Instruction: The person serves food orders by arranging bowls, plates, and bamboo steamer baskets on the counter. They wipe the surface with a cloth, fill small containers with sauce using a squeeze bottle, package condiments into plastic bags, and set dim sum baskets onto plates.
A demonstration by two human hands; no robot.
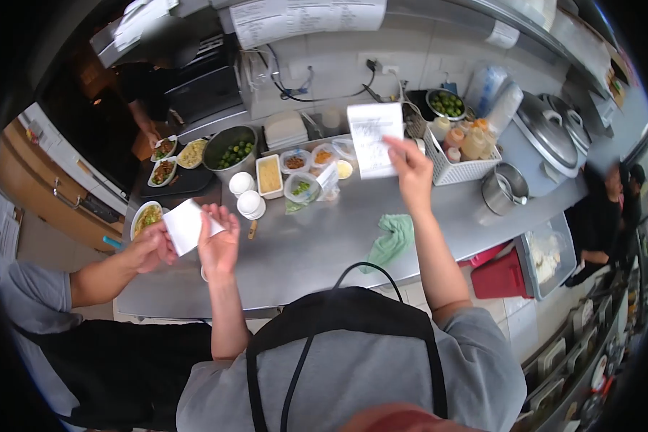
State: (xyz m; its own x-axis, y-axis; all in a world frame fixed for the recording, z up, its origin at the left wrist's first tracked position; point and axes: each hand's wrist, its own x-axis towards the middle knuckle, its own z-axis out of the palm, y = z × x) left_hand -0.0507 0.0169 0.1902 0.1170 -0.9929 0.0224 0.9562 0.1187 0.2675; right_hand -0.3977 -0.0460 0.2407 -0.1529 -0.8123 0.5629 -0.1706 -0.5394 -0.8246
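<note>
In my right hand (412,171) is a long white slip with printed and handwritten lines (373,144), pinched at its right edge above the counter. A smaller white paper (187,227) is at the left, with the thumb of my left hand (219,241) over its right part. My left palm faces up. A co-worker's hand (151,247) touches the same paper from the left. Between my hands stand small white bowls (250,204), a rectangular tub of yellow food (269,175) and a round container of chopped greens (302,188).
A green cloth (392,239) lies on the steel counter (309,252). Behind are a pot of green fruit (230,149) and a white bottle basket (464,171). To the right are a metal pot (502,189) and large lids (545,129). Food bowls (163,171) and the co-worker are left.
</note>
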